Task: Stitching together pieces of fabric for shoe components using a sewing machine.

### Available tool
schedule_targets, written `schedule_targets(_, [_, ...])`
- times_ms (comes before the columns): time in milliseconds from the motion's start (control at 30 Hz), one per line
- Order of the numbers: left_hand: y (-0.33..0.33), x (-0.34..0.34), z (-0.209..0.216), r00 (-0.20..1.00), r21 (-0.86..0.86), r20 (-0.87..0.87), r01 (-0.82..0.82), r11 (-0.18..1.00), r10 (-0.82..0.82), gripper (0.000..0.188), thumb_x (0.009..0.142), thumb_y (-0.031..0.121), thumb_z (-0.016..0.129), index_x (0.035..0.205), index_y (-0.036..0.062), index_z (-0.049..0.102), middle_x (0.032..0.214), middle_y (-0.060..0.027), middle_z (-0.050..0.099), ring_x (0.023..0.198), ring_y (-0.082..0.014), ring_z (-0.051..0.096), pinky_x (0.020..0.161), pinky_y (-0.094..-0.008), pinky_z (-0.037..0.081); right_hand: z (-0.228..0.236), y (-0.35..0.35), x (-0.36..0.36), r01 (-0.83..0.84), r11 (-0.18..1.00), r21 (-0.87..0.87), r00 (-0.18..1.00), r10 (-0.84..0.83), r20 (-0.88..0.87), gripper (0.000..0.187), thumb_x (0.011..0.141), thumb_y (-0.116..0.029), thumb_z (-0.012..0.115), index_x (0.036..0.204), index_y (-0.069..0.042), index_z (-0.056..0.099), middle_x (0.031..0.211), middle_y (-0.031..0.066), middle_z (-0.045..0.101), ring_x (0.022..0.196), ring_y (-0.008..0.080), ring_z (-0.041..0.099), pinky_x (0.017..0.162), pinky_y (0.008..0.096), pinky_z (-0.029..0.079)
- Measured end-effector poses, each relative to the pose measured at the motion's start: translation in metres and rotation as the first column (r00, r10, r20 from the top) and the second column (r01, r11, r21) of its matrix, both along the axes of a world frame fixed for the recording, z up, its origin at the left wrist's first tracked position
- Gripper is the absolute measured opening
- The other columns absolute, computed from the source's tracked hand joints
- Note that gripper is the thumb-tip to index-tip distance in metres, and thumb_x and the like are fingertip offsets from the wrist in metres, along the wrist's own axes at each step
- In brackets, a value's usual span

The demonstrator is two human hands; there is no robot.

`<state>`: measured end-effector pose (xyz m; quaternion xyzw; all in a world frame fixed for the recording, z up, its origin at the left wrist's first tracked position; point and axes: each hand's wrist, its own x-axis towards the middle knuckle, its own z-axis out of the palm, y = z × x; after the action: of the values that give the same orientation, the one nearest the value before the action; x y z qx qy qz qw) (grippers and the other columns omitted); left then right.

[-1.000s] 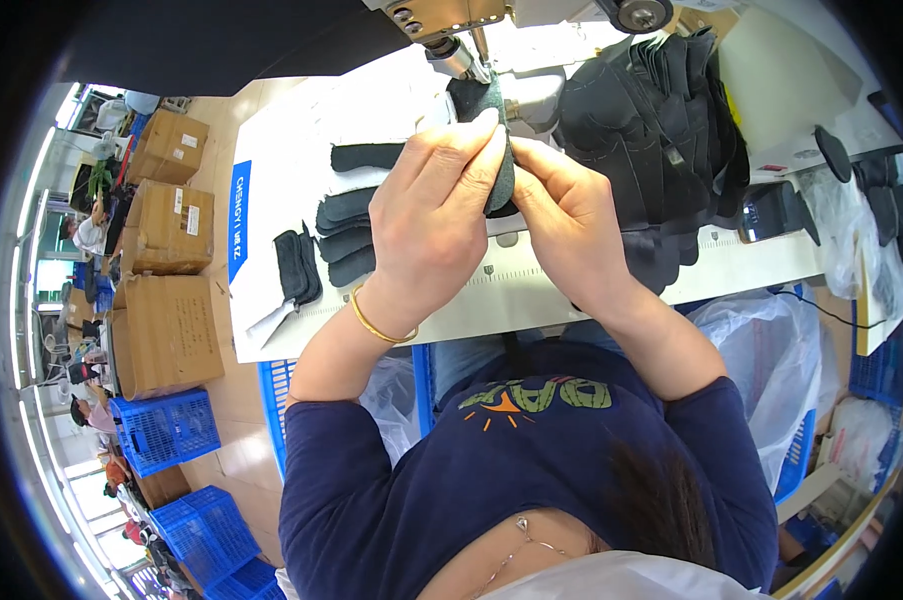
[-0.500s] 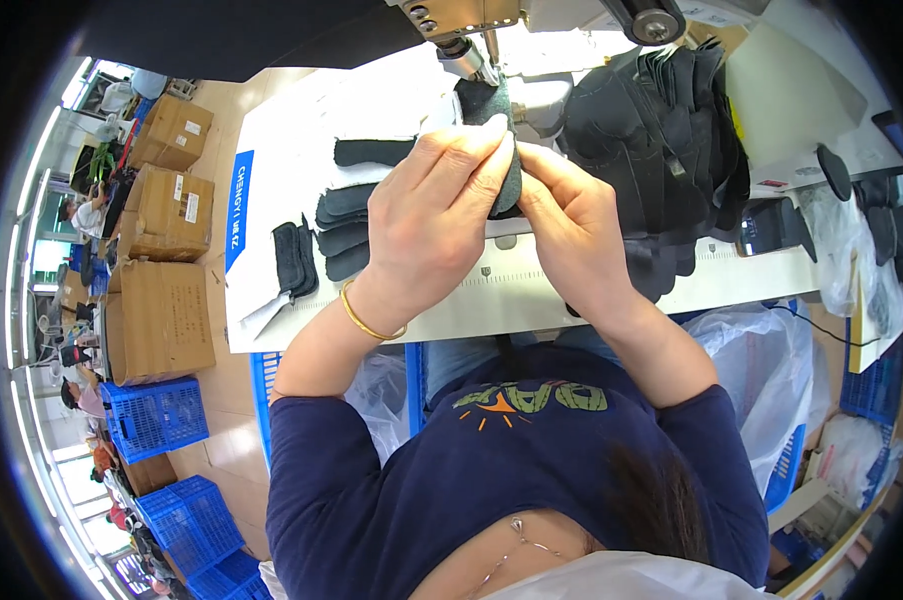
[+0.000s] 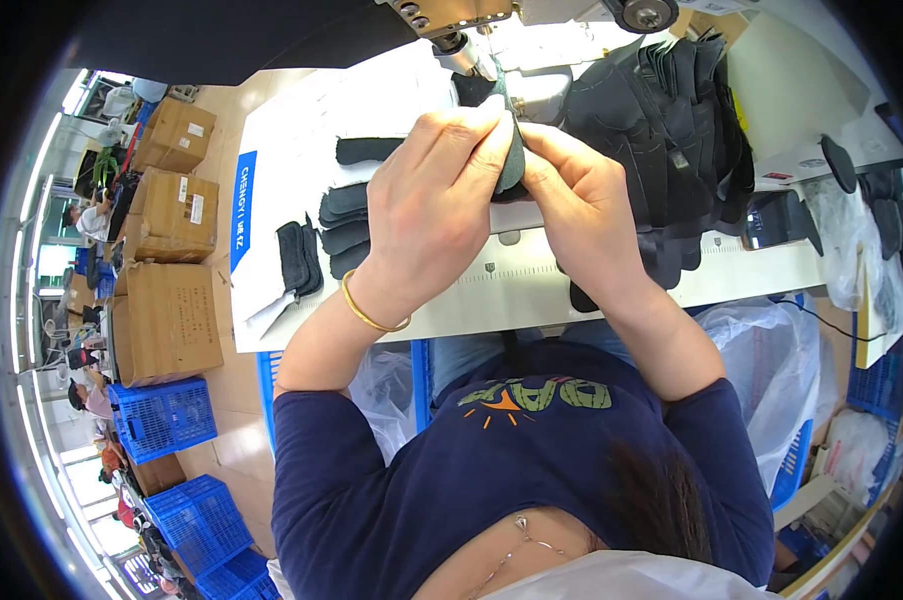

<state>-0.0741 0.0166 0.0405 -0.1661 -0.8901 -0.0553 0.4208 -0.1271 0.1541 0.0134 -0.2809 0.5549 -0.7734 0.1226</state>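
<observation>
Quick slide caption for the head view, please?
Both hands, left hand and right hand, pinch a dark fabric piece below the sewing machine at a white table.

dark piece: matt cloth | table: smooth white laminate | boxes: brown cardboard

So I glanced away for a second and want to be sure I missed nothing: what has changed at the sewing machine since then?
Very little. Both hands, left and right, still pinch the same dark fabric piece between them under the sewing machine, only slightly higher in the picture as the head shifted. Nothing was picked up or let go. The small stack of dark pieces and the big pile stayed put.
</observation>
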Motion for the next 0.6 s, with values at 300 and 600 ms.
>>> schedule_targets(300, [-0.006, -0.011, 0.000, 0.997, -0.134, -0.068, -0.054, 0.990, 0.045, 0.032, 0.067, 0.003, 0.066, 0.098, -0.0026, 0.069, 0.096, -0.0090, 0.066, 0.090, -0.0229, 0.064, 0.067, -0.0311, 0.056, -0.004, -0.006, -0.012, -0.004, 1.000, -0.024, 1.000, 0.004, 0.008, 0.022, 0.098, -0.006, 0.053, 0.112, 0.005, 0.067, 0.081, -0.0003, 0.066, 0.073, 0.0017, 0.052, 0.062, 0.0213, 0.046])
schedule_targets(600, [-0.004, -0.013, -0.009, 0.991, -0.124, -0.125, -0.073, 0.990, 0.057, 0.034, 0.065, 0.002, 0.066, 0.099, -0.0021, 0.069, 0.098, -0.0095, 0.065, 0.092, -0.0255, 0.064, 0.072, -0.0336, 0.056, 0.003, -0.005, -0.014, -0.046, 0.997, -0.060, 0.996, 0.051, 0.080, 0.024, 0.099, -0.006, 0.051, 0.111, 0.007, 0.067, 0.092, 0.0053, 0.070, 0.082, 0.0075, 0.064, 0.075, 0.0255, 0.056])
